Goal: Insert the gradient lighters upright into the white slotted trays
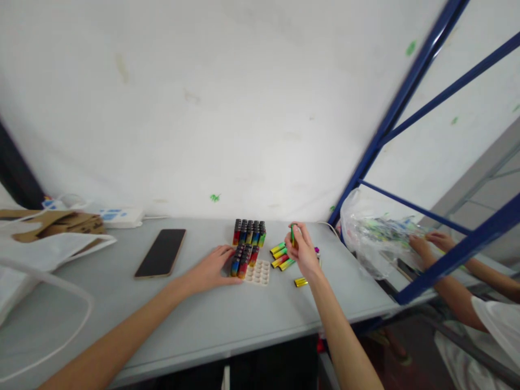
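Note:
A white tray with round holes (260, 272) lies on the grey desk, its left part filled with upright lighters (242, 260) with black tops and coloured bodies. My left hand (211, 269) curves round the tray's left side, thumb at the front and fingers behind. My right hand (303, 246) is closed on a green and yellow lighter (293, 235), held upright above the desk. Below it lie several loose lighters (280, 257) in shiny green, yellow and red. One yellow lighter (301, 282) lies apart, nearer the front. Behind the tray stands another block of upright lighters (249, 232).
To the left are a phone (161, 253), cardboard (67, 225) and a white bag (49, 252). On the right, a blue metal frame (374, 141) rises by a clear plastic bag (365, 238). Beyond it, another person's hands (430, 244) work over a pile.

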`<state>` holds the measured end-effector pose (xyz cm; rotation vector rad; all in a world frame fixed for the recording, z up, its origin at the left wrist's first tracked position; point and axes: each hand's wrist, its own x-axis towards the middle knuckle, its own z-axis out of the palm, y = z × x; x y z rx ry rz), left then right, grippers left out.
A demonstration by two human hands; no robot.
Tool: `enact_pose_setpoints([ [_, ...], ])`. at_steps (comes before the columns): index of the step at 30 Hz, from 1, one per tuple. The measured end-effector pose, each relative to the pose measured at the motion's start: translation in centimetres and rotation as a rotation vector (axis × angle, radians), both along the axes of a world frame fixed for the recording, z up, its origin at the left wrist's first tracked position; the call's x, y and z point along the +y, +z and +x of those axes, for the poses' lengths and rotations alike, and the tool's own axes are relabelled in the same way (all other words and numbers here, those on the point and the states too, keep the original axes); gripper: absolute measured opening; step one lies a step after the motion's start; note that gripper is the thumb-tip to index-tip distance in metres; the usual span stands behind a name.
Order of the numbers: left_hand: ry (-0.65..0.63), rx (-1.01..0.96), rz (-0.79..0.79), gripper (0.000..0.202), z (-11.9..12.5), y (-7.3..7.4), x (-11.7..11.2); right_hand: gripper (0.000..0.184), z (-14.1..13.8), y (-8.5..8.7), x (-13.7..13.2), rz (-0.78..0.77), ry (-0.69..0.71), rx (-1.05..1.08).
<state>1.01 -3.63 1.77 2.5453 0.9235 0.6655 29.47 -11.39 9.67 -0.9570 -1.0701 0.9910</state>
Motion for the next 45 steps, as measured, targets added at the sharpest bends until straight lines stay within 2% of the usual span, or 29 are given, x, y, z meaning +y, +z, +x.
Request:
enact_pose_setpoints([
  [3, -0.004, -0.016, -0.001, 0.078, 0.0, -0.1, 0.0, 0.059, -1.4, -1.1, 0.5, -0.035, -0.01, -0.015],
  [6, -0.012, -0.03, 0.0, 0.078, 0.0, -0.2, 0.1, 0.066, -2.1, -2.8, 1.1, -0.123, -0.088, -0.074],
  [9, -0.009, -0.017, -0.004, 0.078, -0.1, -0.3, 0.1, 0.06, -2.3, -4.2, 1.6, -0.171, -0.157, -0.16],
  [12, -0.017, -0.009, 0.003, 0.077, 0.0, -0.1, 0.0, 0.054, -2.3, -4.6, 1.9, -0.171, -0.137, -0.192],
  [17, -0.032, -0.019, 0.024, 0.075, 0.0, 0.1, -0.2, 0.064, -2.8, -4.1, 2.1, -0.178, -0.084, -0.188],
  [20, -0.036, -0.023, 0.015, 0.077, 0.1, 0.3, -0.3, 0.068, -2.9, -3.2, 1.6, -0.073, 0.004, -0.242],
  [28, -0.063, -0.019, 0.002, 0.072, 0.1, 0.7, -0.7, 0.04, -1.8, -0.7, -0.5, 0.295, 0.069, -0.953],
  [31, -0.056, -0.017, -0.004, 0.073, 0.1, 0.7, -0.8, 0.034, -2.2, -0.8, -0.7, 0.274, 0.082, -1.076],
  [34, -0.057, -0.029, -0.013, 0.074, 0.1, 0.6, -0.8, 0.032, -2.8, -1.2, -0.6, 0.214, 0.123, -1.091],
  [38, -0.057, -0.023, -0.014, 0.072, 0.1, 0.7, -0.8, 0.029, -2.9, -1.7, -0.4, 0.177, 0.099, -1.117],
  [43, -0.052, -0.012, -0.015, 0.072, 0.1, 0.8, -0.8, 0.026, -2.1, -1.8, -0.5, 0.154, 0.188, -1.15],
  [45, -0.05, -0.003, -0.014, 0.074, 0.1, 0.8, -0.7, 0.03, -2.1, -2.2, -0.3, 0.142, 0.135, -1.18],
])
